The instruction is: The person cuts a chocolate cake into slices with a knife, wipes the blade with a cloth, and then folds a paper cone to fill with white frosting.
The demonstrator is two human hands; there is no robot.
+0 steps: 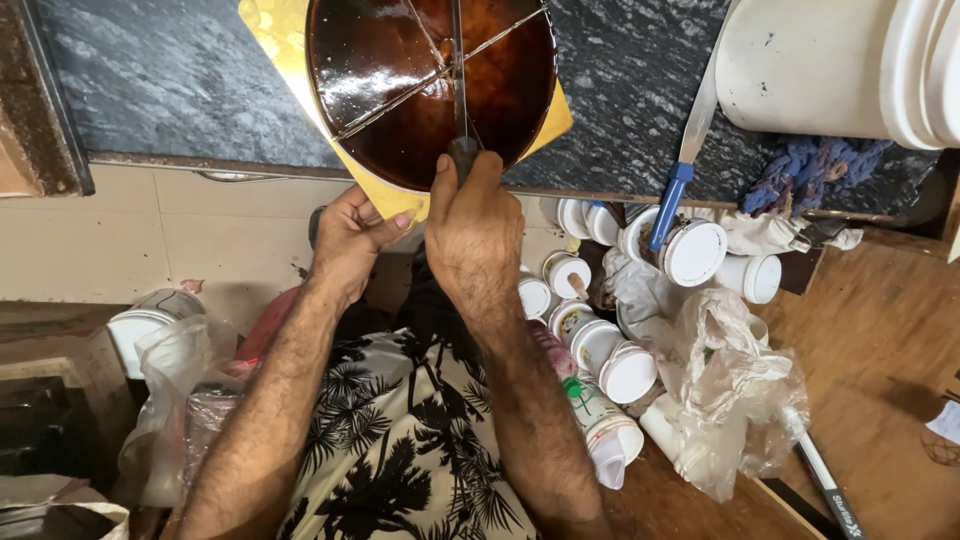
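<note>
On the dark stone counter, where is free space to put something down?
Bare dark stone counter lies left of the round brown glazed cake; a narrower patch lies between it and the white plastic bucket, beside the blue-handled knife. The small white lidded jars below are crowded.

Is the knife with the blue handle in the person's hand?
No, the blue-handled knife lies on the counter untouched, while the right hand grips a dark-handled knife over the brown cake.

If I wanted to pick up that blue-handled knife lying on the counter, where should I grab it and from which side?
Grip the blue-handled knife by its blue handle, probably coming from the near counter edge on the right. The handle overhangs that edge above the white jars, so fingers can wrap it freely, while the blade lies flat on the dark stone counter beside the white bucket.
</note>
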